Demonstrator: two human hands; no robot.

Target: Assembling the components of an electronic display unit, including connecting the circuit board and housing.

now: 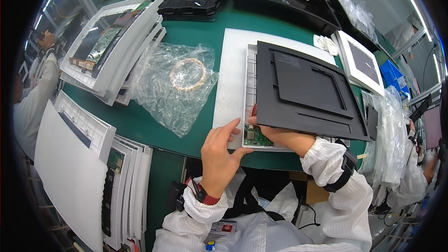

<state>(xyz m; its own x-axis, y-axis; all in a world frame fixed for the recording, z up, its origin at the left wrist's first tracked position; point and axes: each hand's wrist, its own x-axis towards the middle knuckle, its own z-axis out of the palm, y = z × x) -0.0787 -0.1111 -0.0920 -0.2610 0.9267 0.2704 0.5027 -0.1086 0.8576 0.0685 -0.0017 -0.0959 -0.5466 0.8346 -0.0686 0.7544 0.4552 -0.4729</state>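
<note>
A black plastic panel (298, 79) lies at a slant over a white open housing (249, 77), whose left side and lower left corner show. A green circuit board (258, 136) is visible in that corner. My left hand (221, 151) is open beside the corner, thumb and fingers apart, with the thumb close to the housing's near edge. Reaching in beneath the panel, my right hand (275, 136) is mostly covered by it; a fingertip shows at the panel's left edge, near something reddish. What its fingers hold, if anything, is hidden.
A white foam sheet (228, 72) lies under the housing. To the left are a clear plastic bag (175, 98), stacked white housings (112, 46) and upright white panels (70, 168). Black trays (284, 4) stand behind; a white-framed screen (361, 60) and wrapped parts (392, 130) are right.
</note>
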